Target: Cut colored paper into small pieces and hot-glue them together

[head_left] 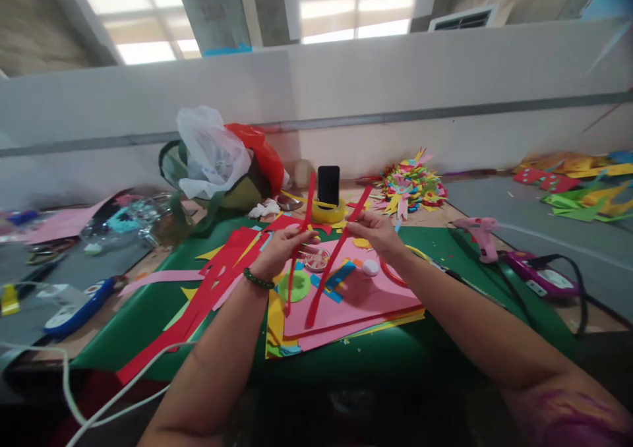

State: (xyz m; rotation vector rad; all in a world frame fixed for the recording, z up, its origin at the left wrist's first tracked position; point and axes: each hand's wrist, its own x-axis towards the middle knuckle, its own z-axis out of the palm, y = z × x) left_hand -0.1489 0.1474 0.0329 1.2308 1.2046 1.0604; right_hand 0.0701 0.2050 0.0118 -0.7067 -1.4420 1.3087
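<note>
My left hand [283, 249], with a dark green bead bracelet [258, 279] on the wrist, pinches a narrow red strip [310, 200] that stands nearly upright. A second red strip [330, 269] slants down from the pinched fingers of my right hand [376, 233]. The strips are held apart, and their lower ends hang over a stack of pink sheets [356, 318]. On the pink sheets lie a light green round piece [295, 286], short blue strips [341, 275], a small round container [316, 260] and a white round object [370, 267].
Red strips [198, 308] spread over the green mat [119, 328] at left. A pink glue gun [482, 236] and a purple device [541, 275] lie at right. Behind stand a phone [328, 184] on a yellow tape roll [329, 213], a bag [232, 190] and colourful flowers [413, 186].
</note>
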